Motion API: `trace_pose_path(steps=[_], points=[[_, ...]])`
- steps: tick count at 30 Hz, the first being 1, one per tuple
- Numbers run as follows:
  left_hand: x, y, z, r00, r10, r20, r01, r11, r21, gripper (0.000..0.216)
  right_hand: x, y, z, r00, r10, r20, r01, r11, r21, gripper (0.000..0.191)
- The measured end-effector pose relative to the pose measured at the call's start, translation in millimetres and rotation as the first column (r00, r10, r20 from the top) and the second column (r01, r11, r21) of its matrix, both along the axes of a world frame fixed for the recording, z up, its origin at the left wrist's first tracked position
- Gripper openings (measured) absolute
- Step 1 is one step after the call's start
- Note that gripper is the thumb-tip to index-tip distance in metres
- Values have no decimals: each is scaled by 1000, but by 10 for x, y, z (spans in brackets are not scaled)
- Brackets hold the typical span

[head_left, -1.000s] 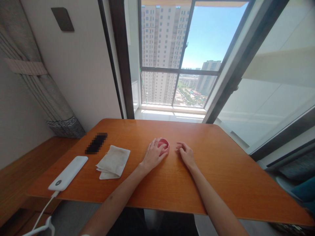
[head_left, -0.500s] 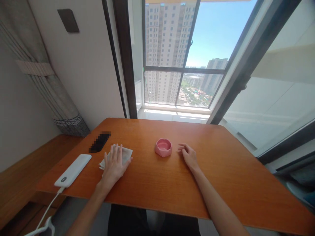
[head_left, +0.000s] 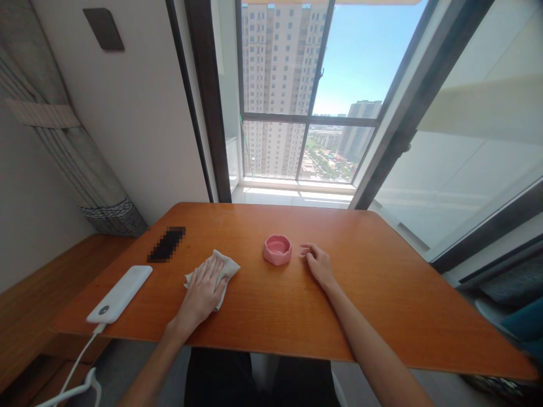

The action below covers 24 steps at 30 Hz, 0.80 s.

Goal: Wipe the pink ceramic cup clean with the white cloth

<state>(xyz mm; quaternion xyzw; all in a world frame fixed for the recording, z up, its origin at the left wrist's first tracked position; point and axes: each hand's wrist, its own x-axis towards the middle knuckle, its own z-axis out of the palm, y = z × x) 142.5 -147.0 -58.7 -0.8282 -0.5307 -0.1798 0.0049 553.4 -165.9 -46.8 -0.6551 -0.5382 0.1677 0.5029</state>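
Note:
My left hand (head_left: 207, 288) lies flat on a white folded cloth (head_left: 229, 268), its fingers stretched out and pressing it against the table. Corners of the cloth stick out past the fingertips and beside the thumb; the rest is hidden under the palm. My right hand (head_left: 317, 264) rests on the tabletop with loosely bent fingers and nothing in them. Just left of its fingertips, not touching, stands a pink ashtray (head_left: 277, 251) with a notched rim.
The orange-brown wooden table (head_left: 271, 322) fills the lower view. On its left lie a white power bank (head_left: 121, 294) with a cable (head_left: 80, 359) hanging over the front edge, and a blurred-out black object (head_left: 167, 245). A window (head_left: 307, 118) is behind the table.
My left hand and the cloth have slid right and slightly nearer to me, and the cloth has turned a little. The view has shifted slightly; the right hand stays beside the ashtray.

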Motion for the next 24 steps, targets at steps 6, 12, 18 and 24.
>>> trace_pose_path(steps=[6,12,18,24], points=[[1026,-581,30,891,-449,68,451,892,-24,83,-32,-5,-4,999,32,30,-32,999,-8,41],[1462,-735,177,860,-490,145,502,863,-56,94,-44,-16,-4,997,44,61,-44,999,-11,41],[1437,-562,473,811,-524,259,551,833,-41,37,-68,-26,55,995,39,93,-37,999,-22,38],[1383,376,521,768,-241,593,309,951,-14,28,-331,-297,230,975,121,189,-112,992,-58,28]])
